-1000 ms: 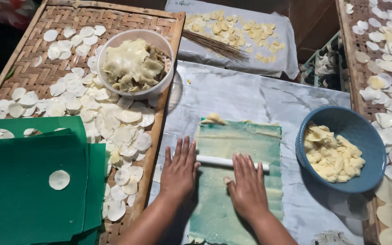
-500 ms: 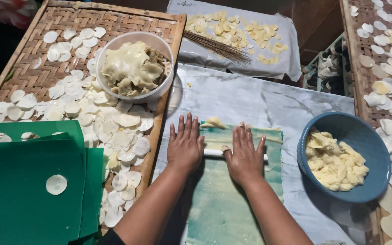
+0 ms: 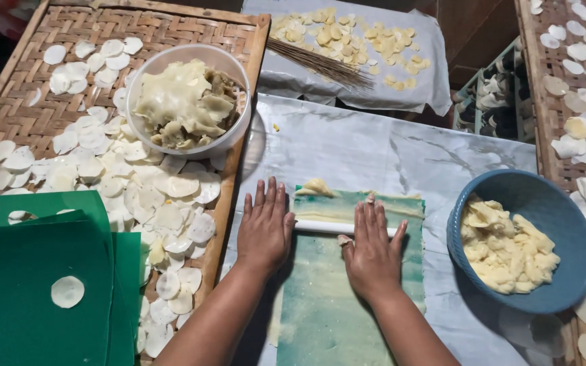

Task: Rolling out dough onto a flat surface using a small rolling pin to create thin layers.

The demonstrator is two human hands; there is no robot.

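1. The left hand (image 3: 264,227) is lying palm down on the left end of a thin white rolling pin (image 3: 325,227), fingers (image 3: 270,196) released, straight and pointing away from the person, not curled around the pin.
2. The right hand (image 3: 373,254) is pressing flat on the right part of the same pin, fingers stretched and slightly spread, the thumb tucked toward the middle; it is not clenching anything either.
3. Both forearms are reaching up from the lower edge of the view, angling inward so the wrists sit near each other.
4. The rolling pin is lying crosswise near the far end of a green plastic sheet (image 3: 334,312) smeared with thin pale dough, which is resting on the pale cloth-covered counter (image 3: 367,146).
5. A blue round bowl of yellowish dough lumps (image 3: 520,251) is sitting just right of the sheet.
6. To the left, a woven bamboo tray (image 3: 171,30) is carrying many white dough discs and a white plastic bowl of dough scraps (image 3: 188,98).
7. A stack of green plastic sheets (image 3: 28,285) is lying at the lower left, one disc on top.
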